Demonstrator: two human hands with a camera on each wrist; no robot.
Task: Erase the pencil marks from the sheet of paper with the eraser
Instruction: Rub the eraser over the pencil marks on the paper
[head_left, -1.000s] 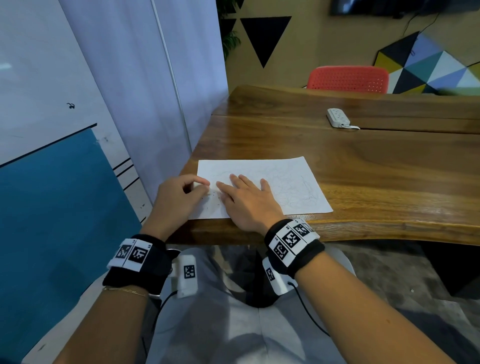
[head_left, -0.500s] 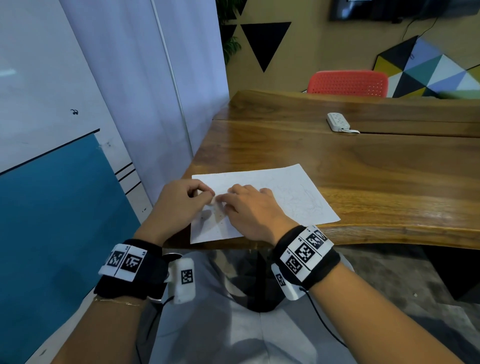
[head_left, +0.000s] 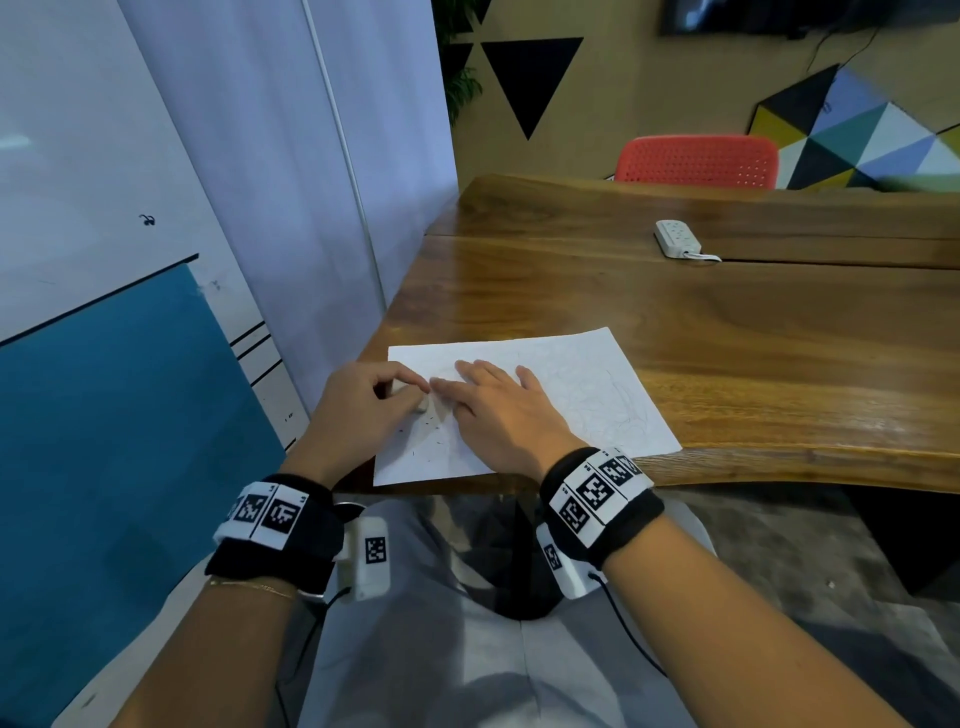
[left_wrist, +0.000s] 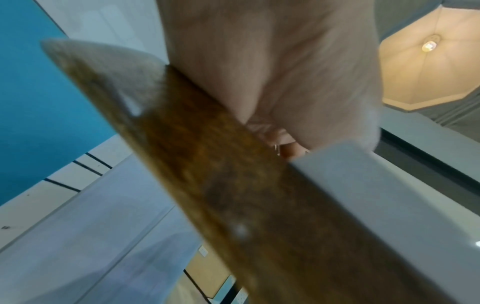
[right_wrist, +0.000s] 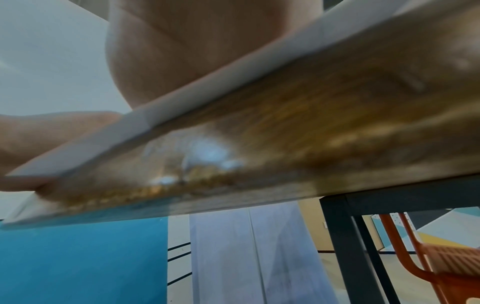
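Sheet of paper (head_left: 545, 395) flat on the wooden desk (head_left: 727, 338), near its front left corner, near edge flush with or just over the desk edge. Left hand (head_left: 358, 410) at the sheet's left part, fingers curled and pinching a small pale eraser (head_left: 422, 404) — only a sliver of it showing between fingertips and paper, shape not readable. Right hand (head_left: 498, 410) just beside it, fingers straight and spread, palm down, pressing the sheet; index fingertip almost touching the left hand's fingers. Faint pencil marks (head_left: 613, 410) across the right half of the sheet, too thin to trace; tiny dark crumbs (head_left: 431, 431) scattered on the paper below the eraser. Part of the sheet hidden under both hands, so whatever is drawn there cannot be told. Left wrist view blurred: heel of the left hand (left_wrist: 272, 67) over the desk edge (left_wrist: 233, 174), eraser not visible. Right wrist view likewise smeared — underside of the right hand (right_wrist: 187, 51) on the paper's edge (right_wrist: 145, 121), fingers out of sight. Farther back on the desk, well apart, a white power strip (head_left: 678, 238), its cord cut short by a seam; a red chair (head_left: 698, 161) behind, only its back showing.
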